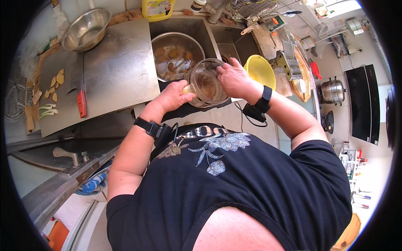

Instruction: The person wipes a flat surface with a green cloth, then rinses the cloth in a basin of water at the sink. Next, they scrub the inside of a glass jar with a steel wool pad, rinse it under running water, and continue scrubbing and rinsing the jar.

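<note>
A clear, rounded vessel (205, 83) is tilted between my hands at the front of the sink, and brown shows through its bottom. My left hand (172, 95) holds its left side, where a cream-coloured piece (189, 89) lies by the thumb; whether that is a handle or food I cannot tell. At the right rim, my right hand (234, 78) grips with its fingertips just inside. Behind the vessel, a large metal basin (198, 44) in the sink holds water and several roundish orange-brown pieces. A yellow bowl (262, 72) stands right of my right hand.
On the metal worktop (125, 62) at left lie a red-handled knife (81, 103), sliced yellowish pieces (59, 77) and cut scallion (48, 111). A steel bowl (88, 29) rests at its back edge. A second sink basin (235, 40) adjoins on the right, near a wire rack (251, 12).
</note>
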The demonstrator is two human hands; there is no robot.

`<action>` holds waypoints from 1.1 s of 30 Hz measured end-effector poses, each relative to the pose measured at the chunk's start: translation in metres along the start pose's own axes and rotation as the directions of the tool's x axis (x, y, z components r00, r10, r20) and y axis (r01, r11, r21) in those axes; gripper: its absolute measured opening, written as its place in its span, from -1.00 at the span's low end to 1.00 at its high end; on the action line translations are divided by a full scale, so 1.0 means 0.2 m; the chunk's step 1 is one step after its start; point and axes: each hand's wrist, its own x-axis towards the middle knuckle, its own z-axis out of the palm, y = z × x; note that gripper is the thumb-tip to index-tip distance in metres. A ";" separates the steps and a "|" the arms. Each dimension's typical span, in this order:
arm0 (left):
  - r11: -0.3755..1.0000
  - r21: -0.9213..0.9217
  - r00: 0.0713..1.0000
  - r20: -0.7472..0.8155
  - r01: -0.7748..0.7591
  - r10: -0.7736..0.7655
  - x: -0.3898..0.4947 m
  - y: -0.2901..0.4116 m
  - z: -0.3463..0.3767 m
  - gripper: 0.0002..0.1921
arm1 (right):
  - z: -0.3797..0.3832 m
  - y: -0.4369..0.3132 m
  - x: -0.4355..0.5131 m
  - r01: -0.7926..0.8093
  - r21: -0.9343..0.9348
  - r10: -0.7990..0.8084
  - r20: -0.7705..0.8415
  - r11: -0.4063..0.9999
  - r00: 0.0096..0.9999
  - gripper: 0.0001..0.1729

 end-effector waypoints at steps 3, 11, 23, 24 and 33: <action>1.000 -0.009 1.000 0.003 0.011 -0.011 -0.01 0.01 0.00 -0.67 | 0.00 -0.01 0.03 -0.029 -0.006 0.029 0.318 1.000 0.947 -0.87; 1.000 -0.007 1.000 0.003 0.006 -0.006 0.00 0.02 0.00 -0.66 | 0.08 -0.08 0.11 0.001 -0.096 0.022 0.245 0.995 0.969 -0.76; 0.998 -0.061 1.000 -0.007 -0.008 0.008 0.01 -0.01 0.02 -0.64 | 0.05 -0.06 0.16 -0.163 0.073 0.099 0.534 0.984 0.839 -0.73; 0.998 -0.054 1.000 -0.005 -0.010 0.010 0.01 -0.01 0.02 -0.64 | 0.05 -0.06 0.16 -0.233 0.160 0.074 0.653 0.959 0.754 -0.73; 0.998 -0.061 1.000 -0.001 -0.006 0.006 0.01 -0.02 0.02 -0.64 | 0.08 -0.03 0.18 -0.135 0.234 -0.034 0.601 0.963 0.799 -0.75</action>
